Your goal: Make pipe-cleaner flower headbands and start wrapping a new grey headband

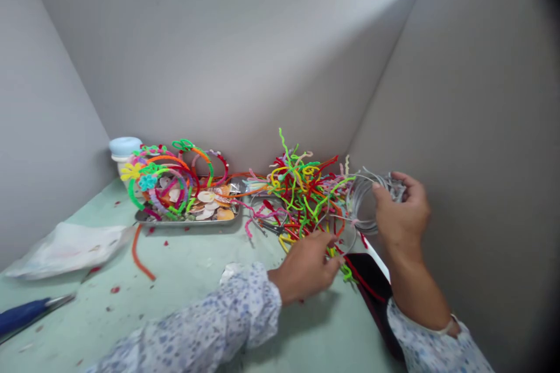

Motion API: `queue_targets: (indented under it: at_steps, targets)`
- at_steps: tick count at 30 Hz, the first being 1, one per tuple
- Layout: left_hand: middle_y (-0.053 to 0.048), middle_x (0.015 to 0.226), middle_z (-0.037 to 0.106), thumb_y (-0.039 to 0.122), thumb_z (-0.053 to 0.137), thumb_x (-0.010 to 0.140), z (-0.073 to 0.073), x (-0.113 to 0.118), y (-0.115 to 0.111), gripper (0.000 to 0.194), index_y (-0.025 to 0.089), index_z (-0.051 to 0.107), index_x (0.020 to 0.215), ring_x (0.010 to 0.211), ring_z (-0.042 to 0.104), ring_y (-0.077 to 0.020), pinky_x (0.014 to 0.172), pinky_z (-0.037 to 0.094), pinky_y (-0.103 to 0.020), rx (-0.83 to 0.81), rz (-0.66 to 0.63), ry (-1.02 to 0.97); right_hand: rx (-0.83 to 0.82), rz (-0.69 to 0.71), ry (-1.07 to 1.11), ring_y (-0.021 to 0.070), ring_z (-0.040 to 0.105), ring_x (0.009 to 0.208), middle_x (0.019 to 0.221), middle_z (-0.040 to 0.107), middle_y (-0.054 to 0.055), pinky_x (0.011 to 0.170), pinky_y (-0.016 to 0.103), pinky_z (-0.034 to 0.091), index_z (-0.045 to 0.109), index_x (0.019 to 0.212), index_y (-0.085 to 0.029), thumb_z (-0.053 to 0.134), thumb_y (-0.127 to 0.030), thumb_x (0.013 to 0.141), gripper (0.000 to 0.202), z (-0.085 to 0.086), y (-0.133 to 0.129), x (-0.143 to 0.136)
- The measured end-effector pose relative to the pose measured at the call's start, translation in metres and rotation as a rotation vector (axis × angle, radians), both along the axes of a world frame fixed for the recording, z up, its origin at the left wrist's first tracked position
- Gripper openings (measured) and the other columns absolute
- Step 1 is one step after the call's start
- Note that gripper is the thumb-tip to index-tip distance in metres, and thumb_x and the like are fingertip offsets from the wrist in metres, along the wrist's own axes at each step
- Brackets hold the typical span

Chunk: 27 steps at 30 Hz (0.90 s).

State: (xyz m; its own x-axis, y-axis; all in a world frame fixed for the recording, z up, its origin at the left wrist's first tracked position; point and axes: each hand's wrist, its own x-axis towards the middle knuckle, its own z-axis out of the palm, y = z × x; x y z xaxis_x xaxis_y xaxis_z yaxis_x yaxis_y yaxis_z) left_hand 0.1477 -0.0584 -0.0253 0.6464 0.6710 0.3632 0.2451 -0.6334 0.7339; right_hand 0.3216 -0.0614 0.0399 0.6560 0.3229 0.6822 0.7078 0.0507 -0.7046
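A coil of thin grey wire (362,204) stands tilted in my right hand (405,213), whose fingers and thumb are closed around its right side. Lower and to the left, my left hand (308,265) is bent at the edge of a pile of coloured pipe cleaners (301,180). A thin wire ring (353,239) runs to its thumb and fingertips, which appear curled on it; the exact contact is partly hidden. Green and yellow pipe cleaner ends lie right beside these fingertips. Another wire ring (251,204) lies left of the pile.
Pipe-cleaner headbands (164,183) rest on a metal tray (188,222) with flat discs. Behind stands a blue-lidded container (125,145). A plastic bag (65,250), an orange pipe cleaner (140,256) and a blue-handled tool (26,316) lie left. A dark object (371,280) sits below my right hand. Grey walls enclose the table.
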Motion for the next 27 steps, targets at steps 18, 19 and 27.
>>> queue_targets:
  at_steps: [18, 19, 27]
  targets:
    - [-0.001, 0.067, 0.061, 0.025, 0.042, 0.086, 0.025, -0.019, 0.009, 0.026, 0.018, 0.063, 0.074, 0.062, 0.05, -0.0136, 0.061, 0.034, -0.023, 0.023, 0.027, -0.003, 0.028, -0.038, 0.142, 0.0175, 0.054, 0.076, 0.089, 0.059, 0.006, 0.071, 0.031, 0.045, 0.056, 0.11, -0.016, 0.056, -0.039, 0.077, 0.041, -0.024, 0.022, 0.017]
    - [-0.001, 0.066, 0.059, 0.026, 0.041, 0.086, 0.026, -0.022, 0.008, 0.026, 0.018, 0.063, 0.073, 0.061, 0.049, -0.0132, 0.059, 0.033, -0.023, -0.006, 0.035, -0.02, 0.032, -0.035, 0.167, 0.0169, 0.054, 0.075, 0.088, 0.058, 0.005, 0.07, 0.031, 0.045, 0.056, 0.11, -0.016, 0.056, -0.04, 0.076, 0.041, -0.026, 0.024, 0.019]
    - [-0.001, 0.064, 0.056, 0.036, 0.05, 0.08, 0.022, -0.029, 0.029, 0.026, 0.014, 0.06, 0.07, 0.057, 0.044, -0.0108, 0.052, 0.032, -0.022, -0.466, 0.097, -0.304, 0.079, 0.074, 0.432, 0.0089, 0.041, 0.051, 0.073, 0.045, -0.004, 0.049, 0.024, 0.039, 0.049, 0.115, -0.016, 0.055, -0.044, 0.077, 0.047, -0.034, 0.029, 0.034]
